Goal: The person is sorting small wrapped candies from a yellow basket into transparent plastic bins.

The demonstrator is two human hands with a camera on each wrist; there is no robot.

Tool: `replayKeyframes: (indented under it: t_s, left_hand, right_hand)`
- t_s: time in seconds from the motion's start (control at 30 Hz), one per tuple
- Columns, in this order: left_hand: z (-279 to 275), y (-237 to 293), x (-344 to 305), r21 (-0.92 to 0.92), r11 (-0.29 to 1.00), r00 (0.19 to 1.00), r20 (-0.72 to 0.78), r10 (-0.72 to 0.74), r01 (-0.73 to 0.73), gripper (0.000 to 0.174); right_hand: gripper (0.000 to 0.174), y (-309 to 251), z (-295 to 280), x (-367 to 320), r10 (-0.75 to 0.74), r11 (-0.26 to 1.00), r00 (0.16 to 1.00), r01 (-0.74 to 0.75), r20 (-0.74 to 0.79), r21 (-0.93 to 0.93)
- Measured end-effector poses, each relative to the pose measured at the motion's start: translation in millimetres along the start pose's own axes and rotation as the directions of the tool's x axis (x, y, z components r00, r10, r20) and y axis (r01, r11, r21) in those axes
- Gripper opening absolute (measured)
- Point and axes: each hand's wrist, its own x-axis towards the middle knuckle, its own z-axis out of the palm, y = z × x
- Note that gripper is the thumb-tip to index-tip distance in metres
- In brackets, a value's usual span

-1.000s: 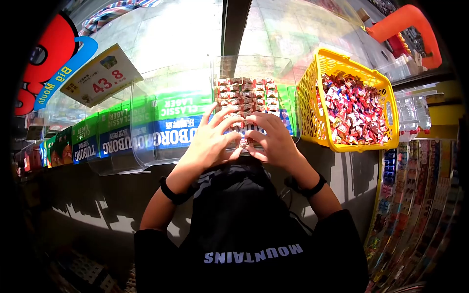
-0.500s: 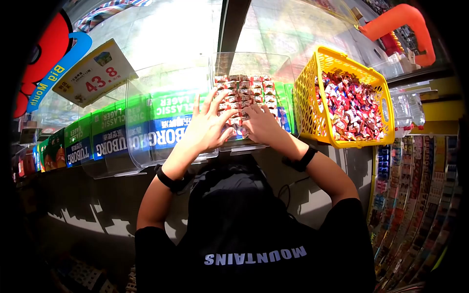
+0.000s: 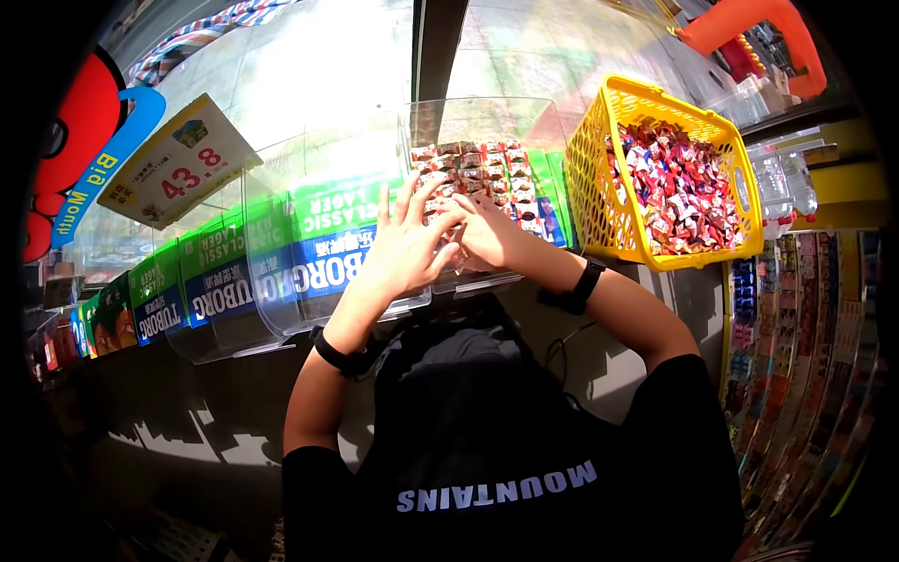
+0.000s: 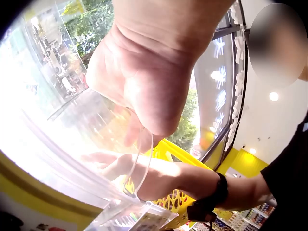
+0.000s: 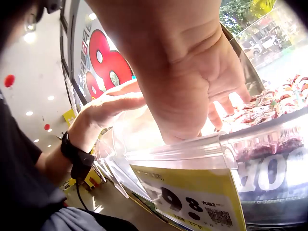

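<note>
Wrapped candies [image 3: 494, 172] in red and white lie in neat rows inside a clear plastic bin [image 3: 552, 120]. My left hand [image 3: 412, 245] is over the bin's near left part, its fingers spread and reaching forward over the candies, thumb toward the right hand. Close beside it, my right hand [image 3: 494, 236] reaches in from the right, partly overlapped by the left fingers. In the right wrist view, the right fingers [image 5: 225, 107] point down at the candies [image 5: 276, 103]; its thumb is hidden and I cannot tell whether it pinches one.
A yellow basket [image 3: 590, 211] full of loose candies stands right of the bin. Clear bins with green-and-blue Tuborg cartons [image 3: 220, 272] line up to the left, under a price sign [image 3: 178, 161]. Another price tag [image 5: 192, 192] hangs on the bin front. Packed shelves [image 3: 796, 365] stand at the right.
The hands were together at the bin's near edge, fingertips meeting. The left hand has stayed spread, while the right has moved forward and left, now partly behind the left fingers.
</note>
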Motion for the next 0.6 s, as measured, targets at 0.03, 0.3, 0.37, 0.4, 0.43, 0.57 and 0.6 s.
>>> replayKeyframes:
  t_s: [0.03,0.3,0.37,0.4,0.43,0.57,0.6]
  left_hand:
    - [-1.0,0.5,-0.1,-0.002,1.0,1.0,0.009,0.006,-0.006,0.042]
    - [-6.5,3.2,2.2,-0.001,1.0,0.998,0.056,0.0,0.0,0.042]
    - [-7.1,3.2,1.8,0.006,1.0,0.998,0.067,-0.002,0.002,0.043]
    - [-8.1,2.8,2.2,0.01,1.0,0.997,0.071,-0.004,0.003,0.043]
    - [-8.6,2.8,2.4,0.011,1.0,0.997,0.072,-0.005,0.004,0.043]
    - [-9.0,3.8,2.6,0.007,1.0,0.997,0.08,-0.007,0.007,0.043]
    - [-9.1,3.8,2.9,0.003,1.0,0.997,0.081,-0.008,0.008,0.043]
  right_hand:
    - [0.028,-0.5,-8.8,-2.2,0.01,1.0,1.0,-0.01,0.011,0.005]
    - [0.023,8.7,3.0,-16.2,0.039,0.997,0.974,-0.054,-0.222,-0.061]
    - [0.023,7.5,7.1,-15.3,0.027,0.996,0.968,-0.048,-0.248,-0.077]
    - [0.023,7.8,8.1,-14.2,0.026,0.997,0.97,-0.044,-0.242,-0.069]
    - [0.023,8.0,9.0,-13.4,0.025,0.997,0.972,-0.041,-0.235,-0.062]
    - [0.024,7.4,9.4,-15.3,0.024,0.997,0.974,-0.041,-0.224,-0.068]
    - [0.025,7.4,5.4,-16.2,0.028,0.999,0.976,-0.037,-0.218,-0.039]
